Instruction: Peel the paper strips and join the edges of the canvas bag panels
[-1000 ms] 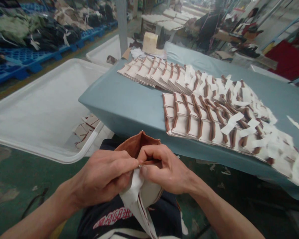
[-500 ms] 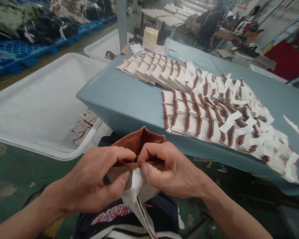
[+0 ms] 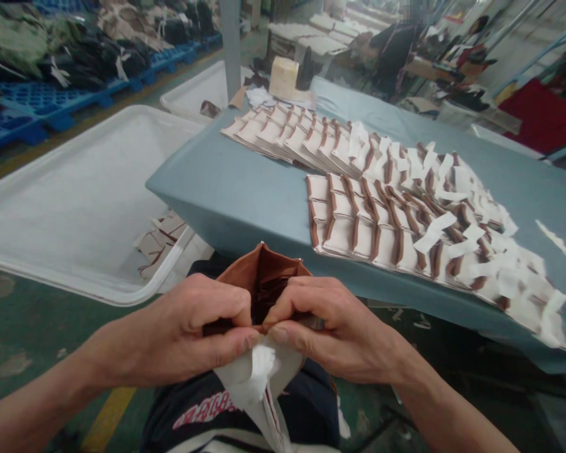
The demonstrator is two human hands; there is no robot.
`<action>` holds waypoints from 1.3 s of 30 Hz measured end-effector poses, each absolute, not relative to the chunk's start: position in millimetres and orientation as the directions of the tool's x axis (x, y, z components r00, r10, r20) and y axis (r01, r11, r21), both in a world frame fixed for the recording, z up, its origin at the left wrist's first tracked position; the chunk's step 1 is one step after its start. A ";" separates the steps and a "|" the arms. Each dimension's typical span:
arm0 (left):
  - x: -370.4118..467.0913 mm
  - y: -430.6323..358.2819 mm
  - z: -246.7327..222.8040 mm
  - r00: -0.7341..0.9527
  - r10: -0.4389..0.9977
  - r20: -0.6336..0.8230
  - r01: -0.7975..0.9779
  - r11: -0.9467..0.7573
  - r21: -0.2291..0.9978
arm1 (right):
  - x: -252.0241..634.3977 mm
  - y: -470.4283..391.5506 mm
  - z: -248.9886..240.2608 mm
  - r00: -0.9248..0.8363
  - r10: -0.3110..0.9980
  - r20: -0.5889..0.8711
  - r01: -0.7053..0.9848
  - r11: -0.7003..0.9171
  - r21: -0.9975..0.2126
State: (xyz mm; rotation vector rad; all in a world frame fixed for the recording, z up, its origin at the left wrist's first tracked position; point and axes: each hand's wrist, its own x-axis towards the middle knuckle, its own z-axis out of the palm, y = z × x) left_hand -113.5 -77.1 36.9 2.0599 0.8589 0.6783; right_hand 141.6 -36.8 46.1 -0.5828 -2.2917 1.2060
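Over my lap is a sewn fabric pouch (image 3: 245,270), brown inside and off-white outside, its mouth spread toward me. My left hand (image 3: 212,324) pinches its near brown edge between thumb and curled forefinger. Close beside it, my right hand (image 3: 316,324) pinches the same edge, the two thumbs almost touching. A white strip (image 3: 263,365) hangs from the pouch just below the thumbs. The pouch's off-white lower part tapers down over dark clothing with pink lettering. Fingertips inside the pouch are hidden.
A blue-covered table (image 3: 207,182) ahead bears two overlapping rows of similar pouches (image 3: 353,214), many with white strips. A white bin (image 3: 99,151) with pieces inside stands left. Blue pallets (image 3: 23,113) hold bundled fabric behind. A person (image 3: 391,50) is at the back.
The pouch's mouth has opened wider, showing more of its dark inside. My left thumb has moved up to the brown edge, and both hands have dipped slightly.
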 end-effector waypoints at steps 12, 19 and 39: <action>-128.1 -97.8 33.0 0.648 0.746 0.153 0.300 -0.435 0.849 | 150.7 -47.8 31.7 -0.828 0.518 0.216 0.019 0.410 -0.912; -121.0 -87.0 55.0 0.631 0.776 0.005 0.398 -0.330 0.856 | 148.8 -45.5 52.8 -0.826 0.521 0.214 0.176 0.600 -0.781; -91.5 -126.6 47.1 0.514 0.779 0.358 0.592 -0.625 0.509 | 149.1 -63.7 58.9 -0.795 0.506 0.335 0.240 0.770 -0.591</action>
